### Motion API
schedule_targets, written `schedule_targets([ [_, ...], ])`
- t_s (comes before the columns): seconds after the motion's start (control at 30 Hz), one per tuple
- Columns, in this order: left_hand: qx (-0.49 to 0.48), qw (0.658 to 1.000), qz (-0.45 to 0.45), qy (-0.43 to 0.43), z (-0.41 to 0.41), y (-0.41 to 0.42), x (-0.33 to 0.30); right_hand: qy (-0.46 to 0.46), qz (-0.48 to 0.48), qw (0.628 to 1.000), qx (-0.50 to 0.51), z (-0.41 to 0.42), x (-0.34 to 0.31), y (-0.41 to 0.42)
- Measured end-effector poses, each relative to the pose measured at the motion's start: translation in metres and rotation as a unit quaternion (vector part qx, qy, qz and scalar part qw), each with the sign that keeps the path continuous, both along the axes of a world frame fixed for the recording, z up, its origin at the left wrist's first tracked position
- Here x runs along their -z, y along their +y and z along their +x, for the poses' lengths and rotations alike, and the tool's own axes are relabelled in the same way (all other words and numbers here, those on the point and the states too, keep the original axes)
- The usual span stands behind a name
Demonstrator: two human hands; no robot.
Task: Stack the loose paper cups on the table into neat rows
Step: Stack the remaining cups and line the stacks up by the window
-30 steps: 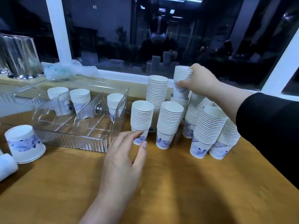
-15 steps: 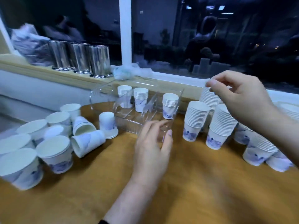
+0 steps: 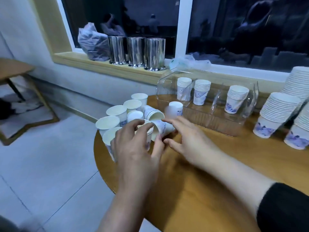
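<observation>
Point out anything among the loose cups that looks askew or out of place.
Two cups lie tipped on their sides among the upright ones: one with its mouth facing the camera, and one touched by the right hand. A single cup stands upside down against the clear organizer. Nothing looks spilled or crushed.

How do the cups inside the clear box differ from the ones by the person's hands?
The boxed cups stand nested in short upright stacks; the loose cups sit singly, crowded at the table's edge. Every boxed cup is upright, while some loose cups lie tipped over. Both are white paper with blue print.
</observation>
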State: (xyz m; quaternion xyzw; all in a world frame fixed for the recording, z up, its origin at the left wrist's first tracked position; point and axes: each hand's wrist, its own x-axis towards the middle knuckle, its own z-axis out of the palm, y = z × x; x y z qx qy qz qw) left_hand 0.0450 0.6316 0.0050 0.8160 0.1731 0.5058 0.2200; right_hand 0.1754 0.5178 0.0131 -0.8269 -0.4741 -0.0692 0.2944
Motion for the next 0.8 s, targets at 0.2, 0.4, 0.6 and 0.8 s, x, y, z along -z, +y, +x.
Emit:
schedule_targets([
  [0.2,-0.077,0.987,0.001,0.142,-0.005,0.027,0.005,-0.11,-0.147,0.983,0.003,0.014,-0.009,0.041],
  [0.4,-0.088,0.978,-0.018,0.187,-0.006,0.038,0.013,-0.096,-0.127,0.987,-0.021,0.023,-0.008,0.04],
  [0.6,-0.098,0.974,-0.022,0.202,-0.002,0.04,0.015,-0.121,-0.216,0.969,-0.02,0.029,0.001,0.038],
  [0.8,-0.098,0.976,-0.02,0.195,-0.002,0.041,0.016,-0.191,-0.184,0.964,-0.01,0.028,-0.004,0.026],
])
